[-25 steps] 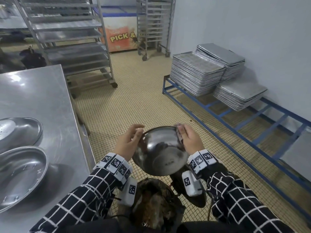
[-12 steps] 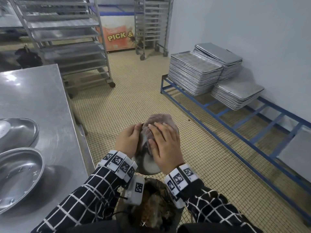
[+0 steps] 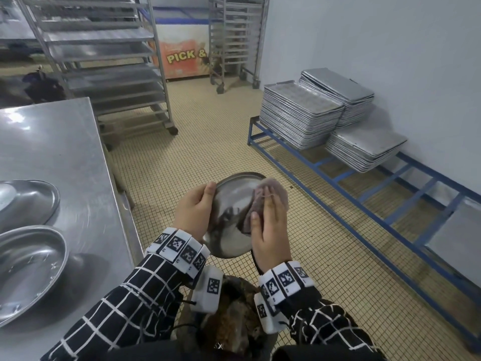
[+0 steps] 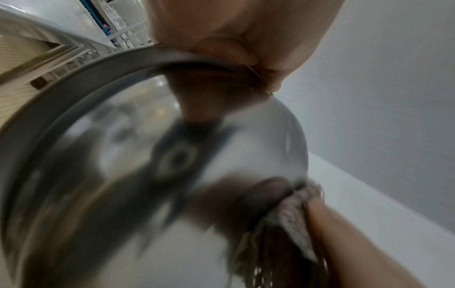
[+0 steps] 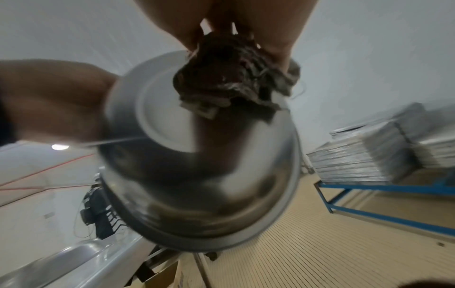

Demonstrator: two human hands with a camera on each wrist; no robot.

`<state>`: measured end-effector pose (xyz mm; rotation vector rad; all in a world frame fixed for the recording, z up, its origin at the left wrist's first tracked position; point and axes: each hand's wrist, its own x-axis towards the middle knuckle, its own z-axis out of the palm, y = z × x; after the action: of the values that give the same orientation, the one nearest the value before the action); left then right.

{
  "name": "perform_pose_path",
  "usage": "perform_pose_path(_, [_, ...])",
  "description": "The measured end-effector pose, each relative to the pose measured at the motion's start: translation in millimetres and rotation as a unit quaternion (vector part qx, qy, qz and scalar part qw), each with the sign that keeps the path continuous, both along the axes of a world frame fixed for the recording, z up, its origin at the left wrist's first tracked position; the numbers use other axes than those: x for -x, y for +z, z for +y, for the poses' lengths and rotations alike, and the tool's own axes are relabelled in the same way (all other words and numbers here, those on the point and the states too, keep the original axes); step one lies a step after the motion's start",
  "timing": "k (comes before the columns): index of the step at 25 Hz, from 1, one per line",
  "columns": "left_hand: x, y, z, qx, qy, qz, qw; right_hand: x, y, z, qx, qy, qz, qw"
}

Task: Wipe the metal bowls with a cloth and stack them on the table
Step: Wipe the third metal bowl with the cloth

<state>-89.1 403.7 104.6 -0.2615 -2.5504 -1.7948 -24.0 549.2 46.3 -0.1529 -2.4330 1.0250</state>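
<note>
Shiny metal bowl (image 3: 230,217) held tilted above the floor beside the tabletop (image 3: 52,152), left hand (image 3: 194,212) clamped on its rim, right hand (image 3: 269,230) pressing pinkish cloth (image 3: 260,201) to its outside, cloth now further right than half a second ago

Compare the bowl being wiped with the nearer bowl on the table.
The held bowl is off the table, gripped at its rim by the left hand; the nearer table bowl rests on the steel table, untouched. The held bowl is tipped on edge, its outside facing the camera; the table bowl sits open side up. The right hand presses a cloth on the held bowl only. Both are shiny metal.
</note>
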Motion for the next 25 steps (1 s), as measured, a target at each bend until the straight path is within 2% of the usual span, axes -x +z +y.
perform_pose_path(2, [-3.4, 1.7, 4.7, 0.008, -0.009, 0.012, 1.0, 4.8, 7.3, -14.3, -0.117, -0.009, 0.03, 0.993])
perform_pose_path(3, [-4.6, 2.5, 6.2, 0.014, -0.012, 0.022, 1.0, 8.4, 10.9, -17.7, -0.145, -0.013, 0.045, 0.988])
perform_pose_path(5, [-4.7, 3.6, 5.9, 0.01, -0.012, 0.03, 0.999, 16.6, 15.3, -16.4, -0.13, -0.036, 0.069, 0.989])
perform_pose_path(7, [-2.7, 0.5, 1.5, -0.012, -0.002, 0.016, 1.0, 20.9, 13.6, -6.5, -0.021, -0.078, 0.076, 0.994])
perform_pose_path(9, [-0.6, -4.2, -5.2, -0.035, 0.014, -0.008, 0.999, 18.4, 6.9, 7.3, 0.176, -0.102, 0.047, 0.978])
perform_pose_path(11, [-0.8, -9.3, -9.0, -0.072, 0.034, -0.051, 0.996, 10.5, -0.9, 18.9, 0.393, -0.101, -0.026, 0.914])
perform_pose_path(12, [-0.7, -12.8, -10.3, -0.096, 0.041, -0.075, 0.992, 5.8, -3.5, 22.6, 0.45, -0.108, -0.062, 0.884])
perform_pose_path(13, [0.0, -17.1, -11.6, -0.112, 0.043, -0.095, 0.988, 1.4, -2.8, 24.4, 0.466, -0.118, -0.093, 0.872])
perform_pose_path(15, [3.1, -30.6, -14.4, -0.113, 0.039, -0.127, 0.985, -3.2, 3.7, 28.1, 0.431, -0.134, -0.125, 0.884])
perform_pose_path(18, [6.1, -47.3, -19.7, -0.08, 0.014, -0.132, 0.988, -2.6, 16.1, 43.2, 0.332, -0.105, -0.132, 0.928])
perform_pose_path(21, [6.5, -41.5, -20.3, -0.022, -0.052, -0.101, 0.993, 5.1, 25.3, 60.7, 0.208, -0.029, -0.159, 0.965])
perform_pose_path(25, [-4.6, -21.7, -4.9, 0.083, -0.143, -0.103, 0.981, 19.5, 35.2, 58.4, 0.026, 0.085, -0.172, 0.981])
